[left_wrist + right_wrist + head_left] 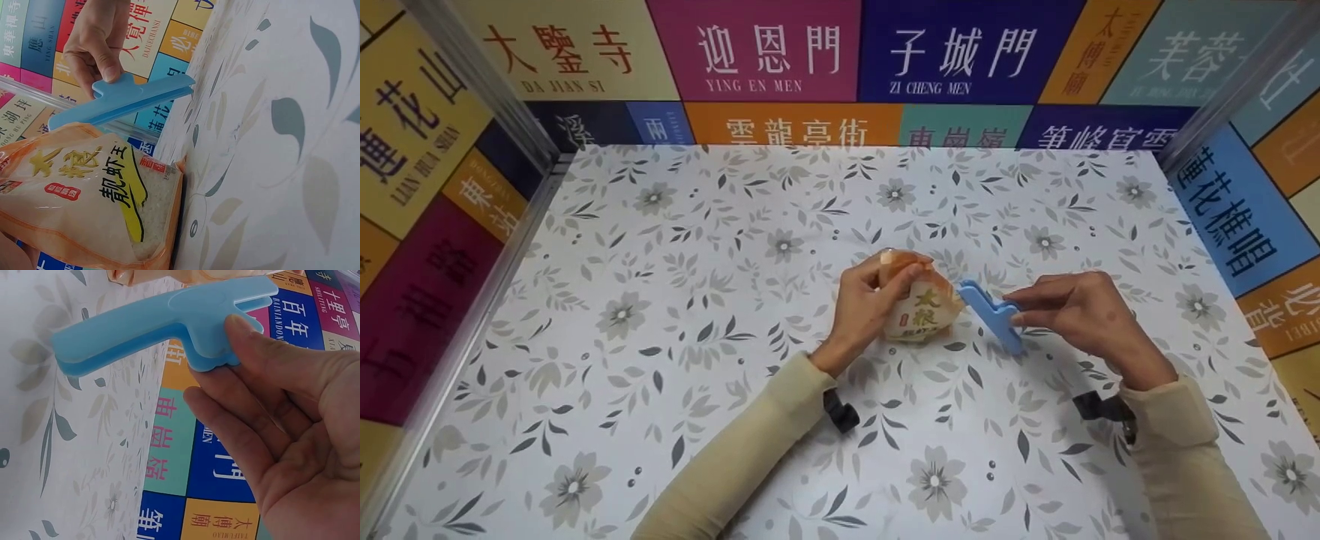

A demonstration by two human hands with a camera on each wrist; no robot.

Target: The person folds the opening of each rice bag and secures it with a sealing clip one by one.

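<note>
A small orange and clear bag of rice with yellow label and black characters stands on the flowered table. My left hand grips its gathered top. My right hand pinches the handle end of a long blue bag clip, thumb on top and fingers below. The clip hangs just right of the bag, its long end pointing toward the bag's top. Both arms wear beige sleeves.
Colourful panels with Chinese characters wall in the table at the back and both sides. Metal corner posts stand at the back corners. Black wrist straps sit under both sleeves.
</note>
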